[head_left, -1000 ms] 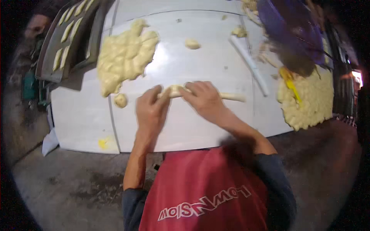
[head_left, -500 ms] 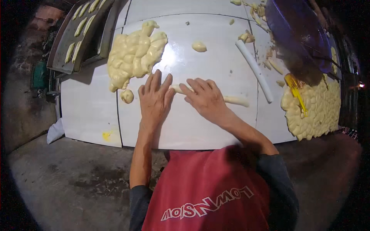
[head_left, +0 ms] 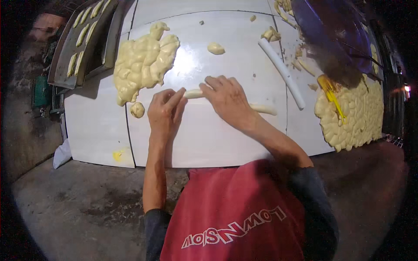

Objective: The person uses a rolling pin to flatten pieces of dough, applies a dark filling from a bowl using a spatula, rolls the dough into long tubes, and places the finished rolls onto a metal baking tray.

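Observation:
A pale strip of dough (head_left: 193, 93) lies crosswise on the white tabletop between my two hands. My left hand (head_left: 163, 112) pinches its left end, thumb and fingertips drawn together. At the other end my right hand (head_left: 227, 99) curls its fingers over the dough, hiding that part. Another pale dough length (head_left: 264, 109) shows beyond my right wrist; whether it joins the first is hidden. Close by my left hand sits a small dough ball (head_left: 137, 110), below a large mass of dough lumps (head_left: 143, 65). A single dough piece (head_left: 216, 48) rests farther up the table.
Metal trays (head_left: 82, 48) with dough strips stand at the far left. On the right are a white rod (head_left: 282, 74), a yellow-handled tool (head_left: 333, 102) on a second dough mass (head_left: 350, 119), and a dark blue container (head_left: 331, 30). Dough scraps (head_left: 271, 35) lie near the rod.
My left hand's fingers, stretched out flat before, have drawn in to pinch the strip's end. My right hand's fingers have curled more, and the strip between the hands sits a little farther up the table.

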A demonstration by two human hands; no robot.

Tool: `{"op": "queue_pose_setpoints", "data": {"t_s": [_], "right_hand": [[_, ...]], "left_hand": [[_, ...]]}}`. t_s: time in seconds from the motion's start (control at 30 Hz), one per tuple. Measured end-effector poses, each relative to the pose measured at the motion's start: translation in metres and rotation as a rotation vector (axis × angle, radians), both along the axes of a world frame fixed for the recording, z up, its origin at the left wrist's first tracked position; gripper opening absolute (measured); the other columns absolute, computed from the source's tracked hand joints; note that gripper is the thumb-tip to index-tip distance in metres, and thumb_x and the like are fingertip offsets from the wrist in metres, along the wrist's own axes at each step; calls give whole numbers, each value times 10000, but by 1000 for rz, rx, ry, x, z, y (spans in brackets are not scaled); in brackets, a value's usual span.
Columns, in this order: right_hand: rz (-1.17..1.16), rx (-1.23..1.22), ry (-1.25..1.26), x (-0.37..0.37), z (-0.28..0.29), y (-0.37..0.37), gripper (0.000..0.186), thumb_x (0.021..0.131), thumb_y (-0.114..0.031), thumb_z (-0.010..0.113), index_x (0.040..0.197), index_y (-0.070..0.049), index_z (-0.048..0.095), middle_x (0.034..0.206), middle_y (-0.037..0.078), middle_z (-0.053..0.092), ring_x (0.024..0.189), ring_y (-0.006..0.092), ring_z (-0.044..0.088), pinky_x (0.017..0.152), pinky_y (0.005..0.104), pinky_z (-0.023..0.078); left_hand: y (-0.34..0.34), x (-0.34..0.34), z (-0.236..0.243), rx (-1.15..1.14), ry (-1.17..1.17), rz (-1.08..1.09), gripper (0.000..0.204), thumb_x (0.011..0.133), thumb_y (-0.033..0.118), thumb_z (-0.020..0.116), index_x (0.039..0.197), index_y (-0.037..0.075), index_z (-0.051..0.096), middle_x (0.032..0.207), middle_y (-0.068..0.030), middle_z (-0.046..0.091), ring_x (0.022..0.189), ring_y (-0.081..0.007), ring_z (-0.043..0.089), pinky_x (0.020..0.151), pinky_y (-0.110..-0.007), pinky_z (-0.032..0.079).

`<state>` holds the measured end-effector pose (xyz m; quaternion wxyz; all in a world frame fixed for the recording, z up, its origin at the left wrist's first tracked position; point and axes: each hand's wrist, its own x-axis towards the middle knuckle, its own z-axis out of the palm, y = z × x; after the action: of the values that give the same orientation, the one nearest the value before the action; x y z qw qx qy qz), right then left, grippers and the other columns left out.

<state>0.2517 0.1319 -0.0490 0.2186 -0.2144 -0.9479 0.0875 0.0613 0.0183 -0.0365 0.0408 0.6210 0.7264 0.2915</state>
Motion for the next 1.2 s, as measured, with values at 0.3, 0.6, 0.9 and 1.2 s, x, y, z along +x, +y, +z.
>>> {"op": "queue_pose_setpoints", "data": {"t_s": [0.3, 0.6, 0.9, 1.2], "right_hand": [[51, -127, 75, -6, 0, 7, 148, 879, -119, 651, 1002, -37, 667, 936, 99, 633, 870, 269, 626, 760, 401, 491], [1, -590, 119, 65, 41, 33, 194, 916, -174, 614, 948, -2, 697, 894, 168, 666, 847, 371, 669, 789, 475, 533], [-308, -650, -30, 159, 41, 17, 293, 935, -194, 681, 1168, -17, 685, 1067, 155, 653, 999, 344, 647, 890, 431, 524], [-251, -446, 19, 172, 27, 7, 310, 857, -191, 743, 1100, -22, 651, 1000, 131, 608, 937, 336, 635, 817, 449, 513]], "left_hand": [[3, -1, 0, 11, -5, 19, 305, 830, 155, 822, 1121, 81, 765, 1018, -128, 678, 937, -294, 643, 796, -401, 535], [24, 35, 24, -2, -172, -167, 224, 842, 119, 775, 1057, 64, 745, 943, -115, 695, 853, -316, 672, 748, -411, 532], [67, 117, 12, -67, -221, -418, 181, 851, 180, 750, 998, 75, 765, 897, -110, 700, 841, -329, 657, 726, -440, 509], [76, 115, 23, -131, -165, -572, 315, 759, 109, 809, 1046, 22, 713, 1039, -137, 704, 967, -334, 661, 854, -437, 529]]}}
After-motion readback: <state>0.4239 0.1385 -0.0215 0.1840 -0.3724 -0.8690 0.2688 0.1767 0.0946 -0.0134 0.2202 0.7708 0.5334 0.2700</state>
